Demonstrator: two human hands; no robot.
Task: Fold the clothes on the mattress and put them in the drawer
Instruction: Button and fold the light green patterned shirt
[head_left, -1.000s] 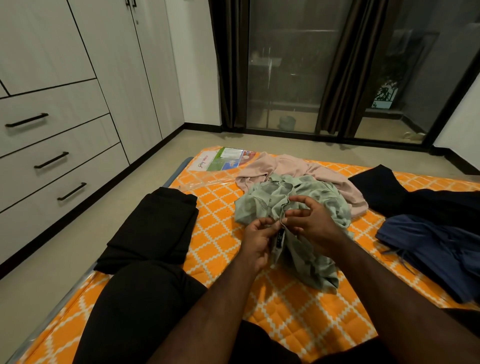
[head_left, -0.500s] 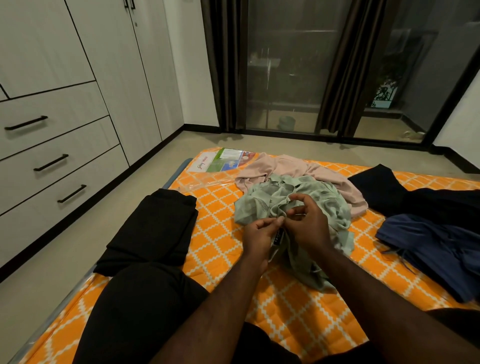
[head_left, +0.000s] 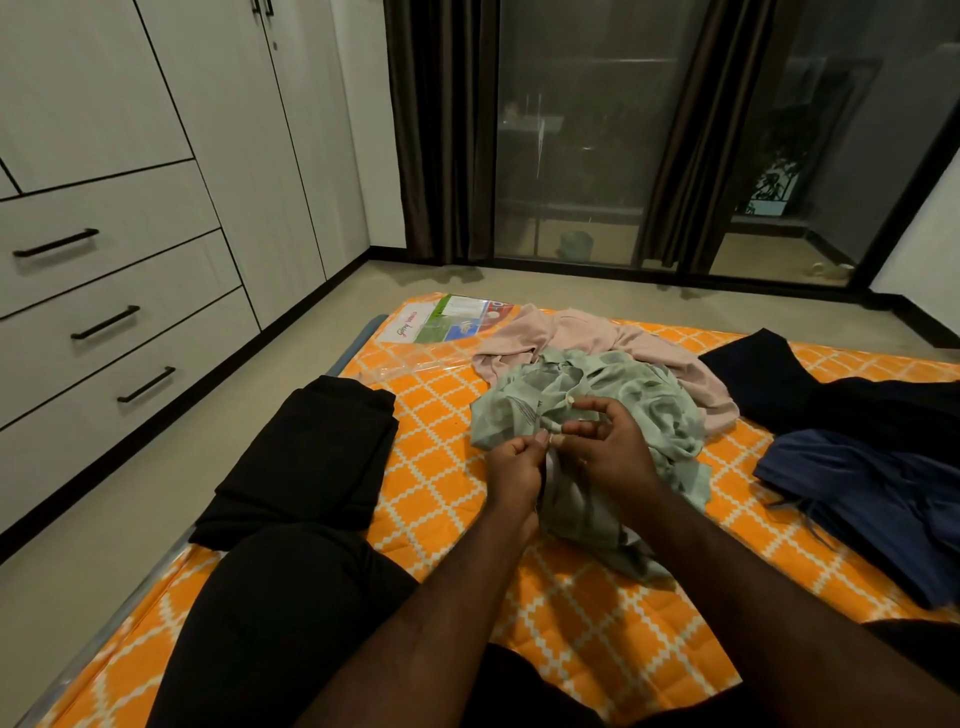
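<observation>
Orange-patterned mattress (head_left: 467, 597) fills lower frame; drawers (head_left: 130, 322) shut at left edge. Crumpled green shirt (head_left: 639, 395) lies mid-frame, overlapping pink garment (head_left: 597, 332). Placket edges are pinched by left hand (head_left: 511, 467) and right hand (head_left: 608, 447), fingers curled on cloth. Judged: buttoning before fold. Collar is apparently toward upper frame and hem toward lower right, so long axis is roughly diagonal. Folded black garment (head_left: 311, 452) is set on drawer side.

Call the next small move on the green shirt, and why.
Likely fasten the placket where it's pinched: left hand and right hand each pinch the green shirt at its front edge, fingertips meeting, a white button just above. The shirt lies crumpled on the mattress, not yet flat enough to fold.
</observation>
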